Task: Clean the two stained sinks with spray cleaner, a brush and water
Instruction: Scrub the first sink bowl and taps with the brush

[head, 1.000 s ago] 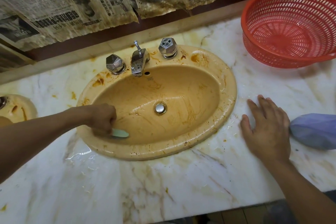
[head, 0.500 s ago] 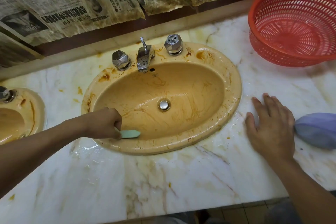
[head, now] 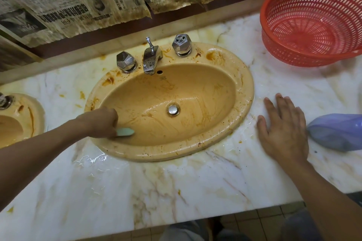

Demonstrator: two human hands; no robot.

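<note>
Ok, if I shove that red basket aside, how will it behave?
The basket looks like thin perforated plastic and holds nothing, so it is probably light and slightly flexible. The counter is smooth marble and wet in places, so it would likely slide readily. Its wide bowl shape makes tipping seem unlikely.

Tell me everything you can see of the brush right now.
The brush shows only a pale green, plastic-looking end, rounded and roughly level, pointing right. The left hand grips the rest, hiding its handle; bristles are not visible. It sits against the near-left inner wall of the stained tan sink, just inside the rim.
</note>
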